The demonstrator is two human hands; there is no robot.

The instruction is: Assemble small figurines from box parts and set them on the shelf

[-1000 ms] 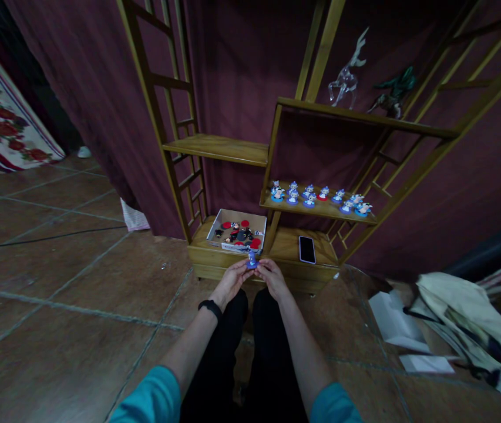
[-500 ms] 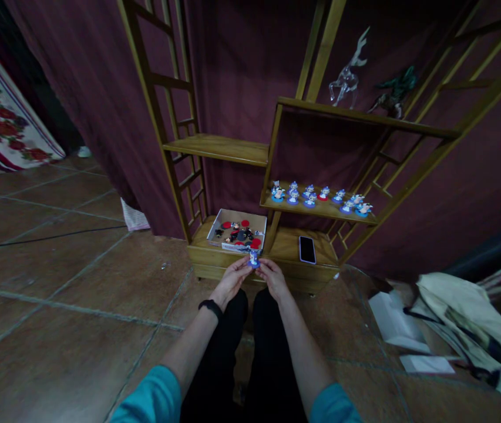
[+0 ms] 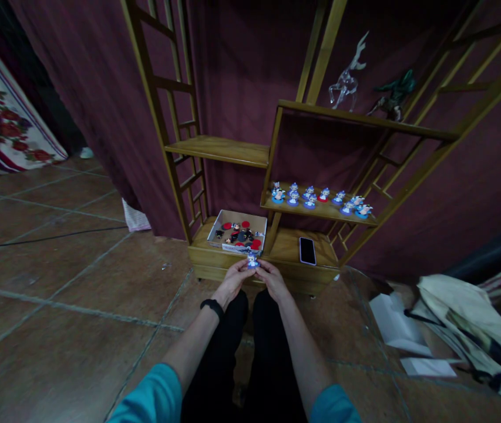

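Between my two hands is a small purple-and-white figurine [image 3: 252, 260] on a round purple base, held upright just in front of the cabinet's lower ledge. My left hand [image 3: 233, 281] pinches it from the left, and my right hand [image 3: 272, 277] grips its right side with the fingertips. Just beyond them a shallow cardboard box [image 3: 215, 239] holds loose dark figurine pieces and red discs. Up and to the right, several similar figurines [image 3: 310, 201] stand in two rows on a wooden shelf [image 3: 320, 210], most on purple or blue bases and one on red.
A phone [image 3: 307, 251] lies on the lower ledge, right of the box. On the upper shelf stand a clear deer ornament [image 3: 345, 85] and a dark green figure [image 3: 395, 94]. White boxes [image 3: 397, 323] and a pale cloth bag [image 3: 461, 317] lie on the floor at right.
The figurine has turned slightly in my fingers, its front now showing more clearly. Both hands stay in nearly the same place; the view has shifted a little.
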